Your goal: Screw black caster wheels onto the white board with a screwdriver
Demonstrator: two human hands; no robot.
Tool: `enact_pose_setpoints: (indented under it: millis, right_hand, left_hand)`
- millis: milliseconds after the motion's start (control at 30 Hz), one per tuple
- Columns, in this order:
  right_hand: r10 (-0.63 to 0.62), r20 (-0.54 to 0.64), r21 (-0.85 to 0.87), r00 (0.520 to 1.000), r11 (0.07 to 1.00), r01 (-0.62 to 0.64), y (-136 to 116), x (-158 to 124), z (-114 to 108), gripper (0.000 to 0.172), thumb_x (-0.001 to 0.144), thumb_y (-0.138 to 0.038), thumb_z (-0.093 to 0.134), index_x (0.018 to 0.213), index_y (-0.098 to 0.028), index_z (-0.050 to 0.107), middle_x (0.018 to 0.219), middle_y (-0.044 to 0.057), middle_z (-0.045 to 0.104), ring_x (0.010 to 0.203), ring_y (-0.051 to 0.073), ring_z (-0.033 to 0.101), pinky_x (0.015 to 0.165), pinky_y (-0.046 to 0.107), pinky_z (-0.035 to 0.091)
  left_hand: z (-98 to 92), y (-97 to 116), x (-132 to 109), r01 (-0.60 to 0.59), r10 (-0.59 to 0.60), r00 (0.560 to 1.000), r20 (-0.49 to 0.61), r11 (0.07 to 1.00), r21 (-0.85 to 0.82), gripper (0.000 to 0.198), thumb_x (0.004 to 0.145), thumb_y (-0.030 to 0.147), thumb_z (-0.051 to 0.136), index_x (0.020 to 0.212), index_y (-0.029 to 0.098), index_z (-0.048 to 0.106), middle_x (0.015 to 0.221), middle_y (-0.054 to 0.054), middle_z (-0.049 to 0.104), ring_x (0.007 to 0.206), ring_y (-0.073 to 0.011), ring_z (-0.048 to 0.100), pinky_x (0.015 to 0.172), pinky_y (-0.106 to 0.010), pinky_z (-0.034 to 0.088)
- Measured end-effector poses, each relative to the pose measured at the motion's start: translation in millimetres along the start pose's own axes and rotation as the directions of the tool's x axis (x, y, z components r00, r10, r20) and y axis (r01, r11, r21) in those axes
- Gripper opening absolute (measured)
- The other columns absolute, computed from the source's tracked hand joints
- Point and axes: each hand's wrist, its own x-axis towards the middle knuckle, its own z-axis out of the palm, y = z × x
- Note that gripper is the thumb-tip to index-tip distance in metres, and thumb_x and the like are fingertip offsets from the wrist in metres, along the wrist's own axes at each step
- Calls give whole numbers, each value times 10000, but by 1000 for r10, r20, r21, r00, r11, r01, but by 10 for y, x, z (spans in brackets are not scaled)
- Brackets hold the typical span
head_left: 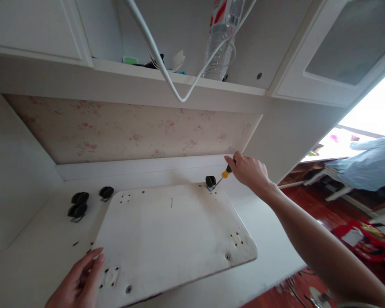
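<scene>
A white board (pixel 173 239) with screw holes near its corners lies flat on a white desk (pixel 35 252). My right hand (pixel 248 171) is closed around a yellow-and-black screwdriver (pixel 226 172). Its tip points at a black caster wheel (pixel 210 181) mounted on the board's far right corner. My left hand (pixel 78 282) rests at the board's near left corner, fingers loosely curled against the edge, holding nothing I can see.
Three loose black caster wheels (pixel 78 205) sit on the desk left of the board. Above, a shelf holds a plastic bottle (pixel 221 42), and a white cable (pixel 167 72) hangs down. To the right lie red wooden floor and a red item (pixel 362 239).
</scene>
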Motion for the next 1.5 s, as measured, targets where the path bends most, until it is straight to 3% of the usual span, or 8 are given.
enact_pose_setpoints:
  millis: [167,367,433,600,867,1067,1300,1500]
  right_hand:
    - [-74,76,-36,994,996,77,-40,100,-48,534,945,-578,277,1052,-178,614,798,188,700,686,318,648,580,371,385]
    - [-207,155,78,966,977,197,-4,248,-21,268,879,-374,442,1063,-243,587,1079,111,702,798,244,653,637,330,393]
    - [-192,157,82,969,980,181,-16,255,-21,296,884,-407,435,1076,-238,584,1056,121,703,806,258,656,646,340,400]
    - [-37,124,-44,992,998,43,-45,188,-46,610,925,-614,254,1094,-142,601,815,227,685,741,377,649,609,421,394]
    - [-310,202,109,929,950,293,18,155,-37,239,838,-327,491,1039,-261,603,1089,84,684,819,221,644,668,317,402]
    - [-228,89,122,970,969,217,-4,178,68,415,959,-485,304,1046,-215,608,914,123,710,767,268,637,621,350,359]
    - [-237,55,157,970,961,226,67,175,143,322,808,-515,593,958,-230,612,846,75,689,734,234,607,606,325,368]
    - [-165,5,161,986,974,162,115,151,147,255,804,-457,571,927,-240,624,794,67,667,695,223,579,605,329,367]
  left_hand:
    - [-32,-6,-8,27,-27,998,64,1000,7,431,763,580,589,1024,257,703,1026,-51,763,814,-242,715,626,-269,559]
    - [-56,51,-8,73,-74,996,56,997,18,451,770,605,570,1028,259,700,1040,-53,757,849,-246,711,634,-270,551]
    - [-73,104,-9,103,-105,992,70,994,26,459,762,616,571,1022,261,700,1027,-50,758,849,-247,709,621,-269,545]
    - [-105,212,-15,121,-122,989,78,992,18,451,739,613,565,980,257,702,937,-48,763,812,-252,704,615,-282,534]
    - [-120,277,-22,156,-157,983,91,988,16,476,711,632,562,969,258,705,943,-49,760,824,-261,699,617,-297,526]
    - [-121,308,-19,174,-173,981,93,985,-2,477,692,630,573,954,254,705,929,-48,759,818,-260,696,626,-301,523]
    - [-119,279,-20,179,-179,979,100,984,14,486,700,631,571,985,258,698,959,-46,754,850,-262,691,641,-302,519]
    - [-115,277,-13,170,-172,981,96,985,27,471,694,620,570,961,256,703,928,-45,754,815,-257,689,651,-307,518]
